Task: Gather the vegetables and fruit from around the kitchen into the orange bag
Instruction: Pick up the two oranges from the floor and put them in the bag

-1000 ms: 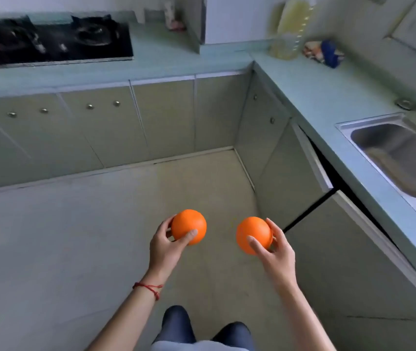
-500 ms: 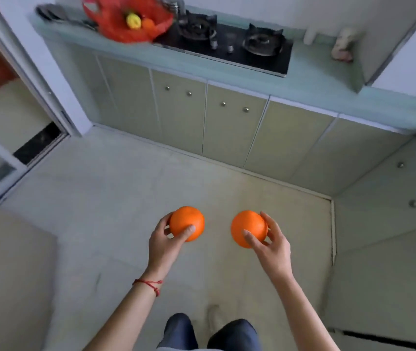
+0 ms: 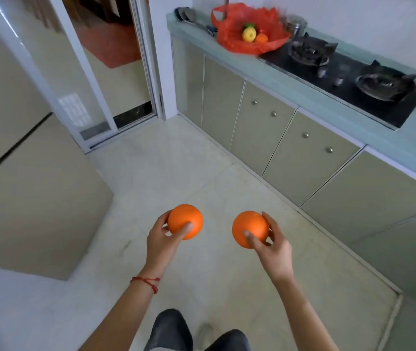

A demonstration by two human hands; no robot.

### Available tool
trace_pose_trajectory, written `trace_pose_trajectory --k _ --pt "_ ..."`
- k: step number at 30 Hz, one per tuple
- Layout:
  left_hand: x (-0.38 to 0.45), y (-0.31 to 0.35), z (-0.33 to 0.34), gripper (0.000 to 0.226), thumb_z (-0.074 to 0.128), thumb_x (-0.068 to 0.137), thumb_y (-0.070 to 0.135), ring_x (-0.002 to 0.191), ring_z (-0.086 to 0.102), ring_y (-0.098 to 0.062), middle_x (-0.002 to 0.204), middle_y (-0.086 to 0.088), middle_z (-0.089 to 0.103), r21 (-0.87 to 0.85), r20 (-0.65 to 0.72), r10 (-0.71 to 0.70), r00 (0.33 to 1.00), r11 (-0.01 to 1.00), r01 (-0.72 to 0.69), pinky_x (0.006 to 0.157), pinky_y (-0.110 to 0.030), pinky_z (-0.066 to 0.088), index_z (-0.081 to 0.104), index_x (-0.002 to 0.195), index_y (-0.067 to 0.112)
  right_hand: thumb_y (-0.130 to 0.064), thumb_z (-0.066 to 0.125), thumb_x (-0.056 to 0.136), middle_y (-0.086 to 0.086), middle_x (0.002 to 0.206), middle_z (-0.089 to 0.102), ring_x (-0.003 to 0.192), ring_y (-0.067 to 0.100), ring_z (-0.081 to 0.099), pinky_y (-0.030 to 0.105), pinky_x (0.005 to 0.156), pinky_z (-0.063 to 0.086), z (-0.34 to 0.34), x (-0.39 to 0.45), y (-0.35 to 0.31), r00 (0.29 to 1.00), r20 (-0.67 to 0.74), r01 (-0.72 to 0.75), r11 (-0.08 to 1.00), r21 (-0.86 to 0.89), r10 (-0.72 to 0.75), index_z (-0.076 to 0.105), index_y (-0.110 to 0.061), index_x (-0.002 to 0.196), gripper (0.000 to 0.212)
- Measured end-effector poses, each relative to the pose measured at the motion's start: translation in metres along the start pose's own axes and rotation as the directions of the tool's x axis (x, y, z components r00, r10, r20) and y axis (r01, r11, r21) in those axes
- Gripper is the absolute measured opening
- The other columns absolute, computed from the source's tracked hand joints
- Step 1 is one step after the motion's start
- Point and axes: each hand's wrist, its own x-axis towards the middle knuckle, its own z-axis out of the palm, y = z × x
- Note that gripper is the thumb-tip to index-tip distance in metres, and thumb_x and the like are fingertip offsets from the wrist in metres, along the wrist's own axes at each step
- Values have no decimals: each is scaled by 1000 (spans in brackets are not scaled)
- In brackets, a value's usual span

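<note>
Each hand's fingers (image 3: 185, 228) wrap an orange (image 3: 250, 229), thumb in front.

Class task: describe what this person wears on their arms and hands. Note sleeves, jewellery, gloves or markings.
Both forearms are bare: no sleeves or gloves show. The left hand has a thin red string bracelet, knotted, at its wrist. The right hand and its wrist wear nothing visible.

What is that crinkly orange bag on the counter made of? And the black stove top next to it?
The orange bag looks like thin plastic or mesh: it is crumpled, holds its folds loosely, and light shows through its edges. The stove top looks like black glass or glossy enamel, since it is flat, dark and reflects light; its burners look like dull dark metal.
</note>
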Motion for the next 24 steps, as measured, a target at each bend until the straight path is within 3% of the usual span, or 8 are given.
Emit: trace_pose_trajectory --k 4,10,24 --pt "10 4 3 76 69 53 54 102 53 -18 114 0 56 10 -25 -13 1000 1000 14 78 -29 41 51 121 24 -31 75 72 4 123 57 110 19 52 25 82 41 8 21 -5 999 33 13 1000 11 -14 48 -23 130 64" --pt "59 19 7 69 68 57 45 100 54 -17 112 1 55 8 -62 -15 998 1000 16 66 -17 40 51 121 23 -23 74 75 3 125 54 113 20 51 25 83 41 32 70 -13 998 63 -2 999 39 -1 47 -22 131 62" --pt "293 98 8 55 74 73 27 99 53 -19 123 -7 57 91 -18 11 1000 996 -10 78 -30 42 52 122 18 -22 74 75 0 120 52 108 19 50 27 82 40 127 261 -88 998 -30 -56 996 76 59 47 -23 130 61"
